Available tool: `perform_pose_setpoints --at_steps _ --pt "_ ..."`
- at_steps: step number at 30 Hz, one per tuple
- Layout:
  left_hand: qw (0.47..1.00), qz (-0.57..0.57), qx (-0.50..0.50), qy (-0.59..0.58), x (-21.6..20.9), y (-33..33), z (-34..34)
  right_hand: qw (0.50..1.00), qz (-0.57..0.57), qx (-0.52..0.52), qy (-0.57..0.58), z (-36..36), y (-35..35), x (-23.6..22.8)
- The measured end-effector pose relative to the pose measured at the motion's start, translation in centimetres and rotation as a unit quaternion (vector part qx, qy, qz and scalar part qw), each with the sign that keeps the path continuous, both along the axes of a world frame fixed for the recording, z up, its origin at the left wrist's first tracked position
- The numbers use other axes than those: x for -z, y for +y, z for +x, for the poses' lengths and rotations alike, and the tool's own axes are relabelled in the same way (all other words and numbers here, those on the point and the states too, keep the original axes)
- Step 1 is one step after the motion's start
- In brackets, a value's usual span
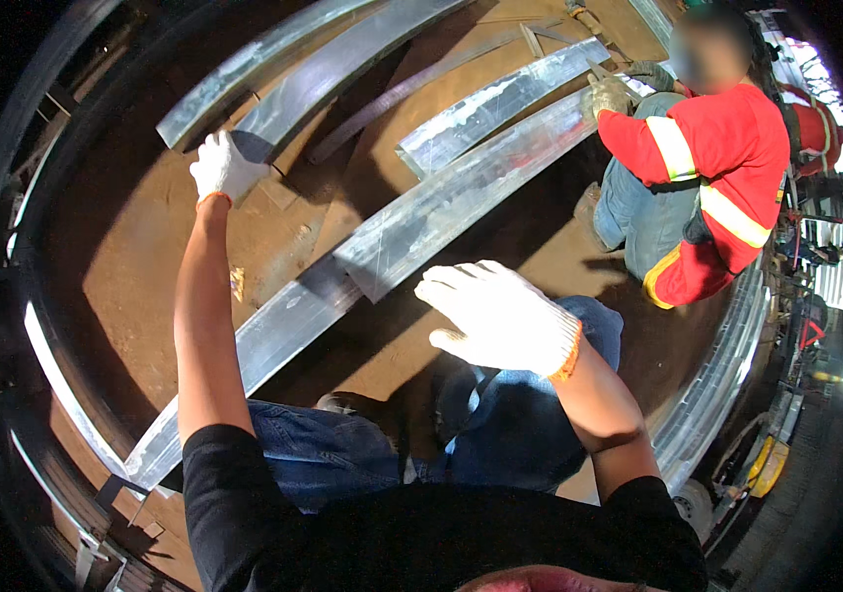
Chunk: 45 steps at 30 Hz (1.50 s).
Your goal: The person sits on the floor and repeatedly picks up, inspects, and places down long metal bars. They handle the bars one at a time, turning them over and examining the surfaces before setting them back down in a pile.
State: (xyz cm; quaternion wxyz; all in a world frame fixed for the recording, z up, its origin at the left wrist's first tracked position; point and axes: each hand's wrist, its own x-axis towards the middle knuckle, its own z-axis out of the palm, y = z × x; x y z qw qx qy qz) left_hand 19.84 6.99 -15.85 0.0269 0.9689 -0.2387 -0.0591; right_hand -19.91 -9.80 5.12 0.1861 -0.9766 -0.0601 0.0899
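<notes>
My left hand, in a white knit glove, is at the near end of a long grey metal beam, its fingers and thumb on either side of that end. The fingertips are partly hard to make out. My right hand, also in a white glove, hangs above my knee with its fingers stretched out, thumb apart and nothing held. In front of it lies a long metal beam, whose near end overlaps another metal beam running toward the lower left. A shorter metal beam lies beyond them.
A co-worker in a red jacket with reflective bands crouches at the right, gloved hands at the long beam's far end. Another metal beam lies at the upper left, and a thin strip on the brown floor. Dark rails curve along the left.
</notes>
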Motion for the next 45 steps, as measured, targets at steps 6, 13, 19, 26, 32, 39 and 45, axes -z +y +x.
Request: perform_pose_setpoints --at_steps 6,13,19,26,32,39,45 --pt "0.996 -0.013 0.02 0.085 -5.9 2.3 -0.2 0.997 0.033 0.001 -0.063 1.8 -1.0 2.4" --pt "0.997 0.043 0.001 0.061 -6.5 7.0 -3.7 0.997 0.07 0.017 0.019 4.7 -1.6 2.3" --pt "0.99 0.103 -0.012 0.096 -0.7 10.8 -5.4 0.998 0.019 0.008 0.06 4.2 -2.6 1.6" --pt "0.98 0.14 -0.018 0.138 3.3 9.1 -7.5 0.996 0.0 0.009 0.087 3.5 -2.6 1.5" --pt "0.965 0.206 -0.027 0.161 5.1 9.3 -6.3 0.988 0.014 0.014 0.151 4.2 -2.4 0.4" --pt "0.966 0.174 -0.008 0.19 2.0 9.3 -5.1 0.986 0.029 -0.022 0.162 4.9 -1.7 1.2" --pt "0.986 0.077 -0.004 0.147 1.5 11.4 -2.9 0.986 0.032 -0.049 0.154 5.4 -1.2 0.9"
